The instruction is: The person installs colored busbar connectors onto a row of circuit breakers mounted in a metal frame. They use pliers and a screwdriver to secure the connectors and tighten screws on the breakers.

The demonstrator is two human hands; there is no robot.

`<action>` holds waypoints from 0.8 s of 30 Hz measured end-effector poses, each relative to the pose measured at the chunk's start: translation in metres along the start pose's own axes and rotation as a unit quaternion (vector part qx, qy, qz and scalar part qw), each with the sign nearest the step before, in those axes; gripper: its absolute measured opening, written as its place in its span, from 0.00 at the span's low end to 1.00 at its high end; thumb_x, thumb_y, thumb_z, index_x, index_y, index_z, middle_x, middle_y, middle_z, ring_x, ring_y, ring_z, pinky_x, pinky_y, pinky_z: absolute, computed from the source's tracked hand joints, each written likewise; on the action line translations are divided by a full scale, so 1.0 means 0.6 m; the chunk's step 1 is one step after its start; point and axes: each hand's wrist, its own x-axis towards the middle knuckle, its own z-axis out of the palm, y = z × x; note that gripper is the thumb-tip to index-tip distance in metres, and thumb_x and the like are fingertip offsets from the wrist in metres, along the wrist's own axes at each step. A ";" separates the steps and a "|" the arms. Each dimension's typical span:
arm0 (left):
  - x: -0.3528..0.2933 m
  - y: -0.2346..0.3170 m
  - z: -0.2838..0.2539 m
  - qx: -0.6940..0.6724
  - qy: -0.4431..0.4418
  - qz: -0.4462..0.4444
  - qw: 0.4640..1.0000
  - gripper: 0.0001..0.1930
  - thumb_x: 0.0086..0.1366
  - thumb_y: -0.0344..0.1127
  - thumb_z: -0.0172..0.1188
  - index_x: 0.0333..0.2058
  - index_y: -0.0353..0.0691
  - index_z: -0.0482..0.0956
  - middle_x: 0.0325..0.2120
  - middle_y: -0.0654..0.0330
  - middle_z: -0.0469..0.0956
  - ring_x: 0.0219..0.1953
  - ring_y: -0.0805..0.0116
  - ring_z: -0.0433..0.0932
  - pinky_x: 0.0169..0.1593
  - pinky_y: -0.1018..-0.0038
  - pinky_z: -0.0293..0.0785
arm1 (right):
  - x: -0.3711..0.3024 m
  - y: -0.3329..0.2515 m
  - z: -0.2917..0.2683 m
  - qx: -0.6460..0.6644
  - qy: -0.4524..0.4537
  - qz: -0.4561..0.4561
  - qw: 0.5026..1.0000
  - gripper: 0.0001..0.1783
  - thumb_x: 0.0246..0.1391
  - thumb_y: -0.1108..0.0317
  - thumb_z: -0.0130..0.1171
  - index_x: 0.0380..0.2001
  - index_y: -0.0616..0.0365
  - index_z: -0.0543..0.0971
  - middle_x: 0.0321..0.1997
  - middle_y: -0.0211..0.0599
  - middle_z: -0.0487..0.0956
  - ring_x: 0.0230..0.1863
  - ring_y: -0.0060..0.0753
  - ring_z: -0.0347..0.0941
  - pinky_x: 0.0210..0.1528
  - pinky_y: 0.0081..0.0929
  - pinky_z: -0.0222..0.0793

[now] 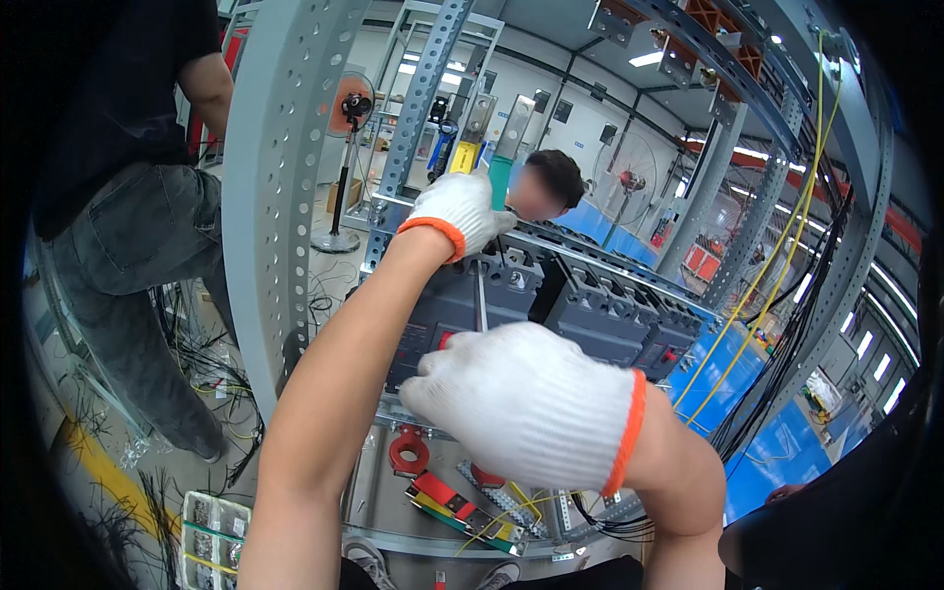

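Both my hands wear white knit gloves with orange cuffs. My right hand (pixel 521 403) is closed in front of the dark grey circuit breaker (pixel 413 320), around a tool whose handle is hidden. Its thin metal shaft (pixel 481 295) runs up from the fist to the breaker's upper terminals. At the breaker's top edge my left hand (pixel 457 211) has its fingers curled; whatever they grip is hidden. Right beside it rise flat metal busbars, one with a yellow sleeve (pixel 465 157) and one with a green sleeve (pixel 500 182). A second breaker (pixel 605 310) stands to the right.
Perforated steel posts (pixel 290 197) frame the work. Yellow wires (pixel 787 256) and a black cable bundle (pixel 787 339) hang at right. Below lie a red ring (pixel 408 452) and coloured busbars (pixel 457 506). One person (pixel 138 226) stands left, another (pixel 551 184) behind the breakers.
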 end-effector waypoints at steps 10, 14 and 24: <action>-0.003 0.009 0.002 0.001 0.013 0.009 1.000 0.32 0.60 0.58 0.64 0.44 0.28 0.79 0.36 0.36 0.82 0.41 0.41 0.83 0.47 0.55 0.80 | -0.008 0.015 0.037 0.209 0.184 0.054 0.959 0.10 0.51 0.75 0.57 0.39 0.58 0.79 0.37 0.45 0.82 0.40 0.53 0.80 0.43 0.43 0.77; 0.000 -0.004 0.005 0.003 0.030 0.006 1.000 0.33 0.60 0.58 0.66 0.45 0.27 0.79 0.38 0.35 0.82 0.43 0.40 0.83 0.47 0.55 0.79 | 0.016 -0.015 0.102 0.249 0.339 0.058 0.905 0.09 0.55 0.77 0.55 0.40 0.60 0.77 0.37 0.47 0.81 0.41 0.53 0.80 0.43 0.44 0.77; -0.004 0.019 -0.011 -0.012 -0.025 -0.047 0.998 0.34 0.59 0.57 0.67 0.46 0.25 0.77 0.38 0.35 0.82 0.43 0.40 0.83 0.48 0.55 0.79 | 0.062 -0.064 0.155 0.429 0.586 0.125 0.676 0.11 0.63 0.84 0.55 0.46 0.66 0.79 0.42 0.38 0.83 0.42 0.21 0.79 0.47 0.22 0.75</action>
